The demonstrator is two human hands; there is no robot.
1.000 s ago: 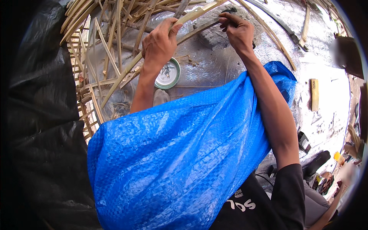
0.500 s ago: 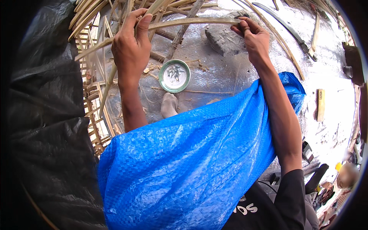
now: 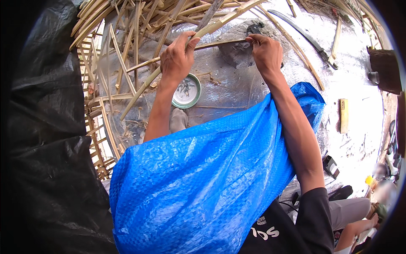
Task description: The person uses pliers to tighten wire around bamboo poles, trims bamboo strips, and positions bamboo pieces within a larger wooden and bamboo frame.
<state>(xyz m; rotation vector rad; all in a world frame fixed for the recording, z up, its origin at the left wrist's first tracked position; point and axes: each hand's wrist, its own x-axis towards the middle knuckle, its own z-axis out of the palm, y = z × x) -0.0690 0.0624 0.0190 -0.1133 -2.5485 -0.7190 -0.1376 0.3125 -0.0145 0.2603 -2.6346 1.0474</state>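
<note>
A shallow round bowl (image 3: 186,91) with a green rim sits on the silvery sheet (image 3: 237,91) that covers the ground; small dark metal pieces, too small to name, lie in its pale bottom.

Just above the bowl, the left hand (image 3: 176,59) is clenched around a long pale bamboo strip (image 3: 169,70) that slants from below-left of the bowl up toward the top of the view. Up and to the right of the bowl, the right hand (image 3: 265,53) pinches the end of a thinner strip (image 3: 220,43) that runs level between the two hands. A dark stone (image 3: 237,53) lies behind that strip, right of the bowl.

A blue woven tarp (image 3: 203,182) lies over the person's lap, below the bowl, with both forearms reaching out across it. Left of the bowl stands a heap of split bamboo (image 3: 114,55). Well to the right of the bowl, a small yellowish rectangular block (image 3: 344,115) lies on the sheet. Black plastic sheeting (image 3: 46,139) fills the far left.
</note>
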